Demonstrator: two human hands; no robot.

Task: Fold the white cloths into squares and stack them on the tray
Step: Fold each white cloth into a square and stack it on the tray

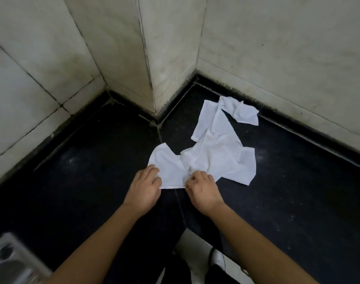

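A: White cloths lie crumpled on the black desk, just before the tiled corner pillar.
B: And the grips?
A: Left grip and right grip each pinch the front edge of the nearest cloth. A steel sink sits far left.

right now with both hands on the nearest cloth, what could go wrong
The nearest cloth overlaps the crumpled pile, so pulling it with the left hand and right hand may drag others along. The tray sits back by the left forearm, so a folded square could loosen on the way.
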